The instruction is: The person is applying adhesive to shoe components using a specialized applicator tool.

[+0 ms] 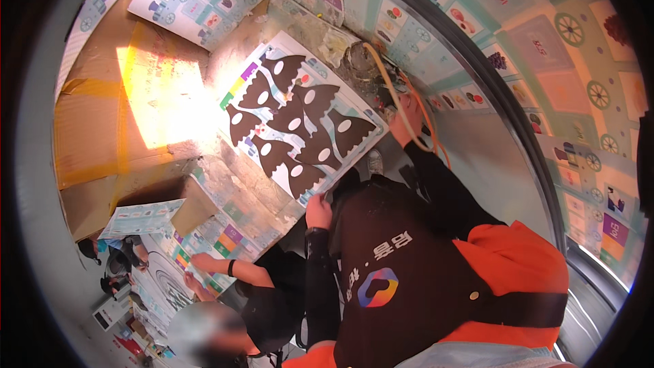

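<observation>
A flat printed sheet (pixel 327 187) lies tilted on the worn work surface before me. Several dark brown cut-out pieces (pixel 294 123), each with a wavy edge and a white oval, are spread across it. My left hand (pixel 318 211) is closed at the sheet's near edge, its fingers pinching the border. Past the sheet's right corner, my right hand (pixel 407 119) is curled among the hoses, beside a dark fitting. A tan hose (pixel 385 75) passes in front of it and partly hides the fingers, so what they hold is unclear.
A large cardboard box (pixel 88 129) with yellow tape stands at left, partly in glaring light. Another person's arm (pixel 252 272) works over printed sheets at lower left. A grimy fixture (pixel 361 61) sits beyond the sheet. A dark curved rail (pixel 477 48) runs along the right, near an orange hose (pixel 426 105).
</observation>
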Demonstrator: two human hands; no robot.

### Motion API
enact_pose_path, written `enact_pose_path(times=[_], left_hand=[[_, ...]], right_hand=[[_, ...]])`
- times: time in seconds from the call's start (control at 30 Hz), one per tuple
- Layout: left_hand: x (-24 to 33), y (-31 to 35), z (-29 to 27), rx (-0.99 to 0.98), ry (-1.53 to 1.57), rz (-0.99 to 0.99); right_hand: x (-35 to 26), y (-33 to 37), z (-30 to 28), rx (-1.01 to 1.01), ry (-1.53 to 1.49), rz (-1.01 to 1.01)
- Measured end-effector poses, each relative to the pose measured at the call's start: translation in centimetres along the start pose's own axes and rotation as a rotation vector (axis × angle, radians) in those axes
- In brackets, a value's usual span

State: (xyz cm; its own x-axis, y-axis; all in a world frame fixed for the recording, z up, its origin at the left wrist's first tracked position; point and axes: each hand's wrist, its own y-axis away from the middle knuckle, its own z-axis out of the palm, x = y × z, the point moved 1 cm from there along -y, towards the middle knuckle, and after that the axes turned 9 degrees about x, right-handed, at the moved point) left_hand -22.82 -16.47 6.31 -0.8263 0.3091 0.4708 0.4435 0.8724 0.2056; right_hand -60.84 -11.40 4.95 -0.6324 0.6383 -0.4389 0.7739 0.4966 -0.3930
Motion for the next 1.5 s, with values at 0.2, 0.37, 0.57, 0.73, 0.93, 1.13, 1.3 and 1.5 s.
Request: enact_pose_path(times=[0.2, 0.37, 0.57, 0.73, 0.93, 1.13, 1.3, 1.5], left_hand=[[10.0, -7.1, 2.0, -0.115, -0.007, 0.443], [11.1, -8.4, 6.9, 0.083, -0.067, 0.547], [11.3, -8.7, 7.5, 0.02, -0.08, 0.466], [10.6, -8.8, 7.2, 0.005, -0.124, 0.482], [9.4, -8.3, 6.5, -0.001, -0.169, 0.502], [9.1, -8.2, 6.9, 0.008, -0.14, 0.505], [8.8, -8.1, 7.1, 0.035, -0.143, 0.497], [9.3, -8.1, 7.0, -0.003, -0.121, 0.485]], right_hand=[[2.4, -3.3, 2.8, -0.296, 0.275, -0.081], [0.3, -6.0, -2.5, -0.763, -0.232, 0.247], [-5.7, -2.4, -4.3, -1.068, -0.599, 0.625], [-7.9, -2.0, -2.6, -1.091, -0.496, 0.566], [-8.7, -1.9, -2.6, -1.033, -0.498, 0.585], [-8.1, -0.4, -1.0, -1.057, -0.636, 0.591], [-7.7, -0.3, -1.3, -1.061, -0.567, 0.576], [-7.9, -0.7, -1.3, -0.999, -0.586, 0.609]])
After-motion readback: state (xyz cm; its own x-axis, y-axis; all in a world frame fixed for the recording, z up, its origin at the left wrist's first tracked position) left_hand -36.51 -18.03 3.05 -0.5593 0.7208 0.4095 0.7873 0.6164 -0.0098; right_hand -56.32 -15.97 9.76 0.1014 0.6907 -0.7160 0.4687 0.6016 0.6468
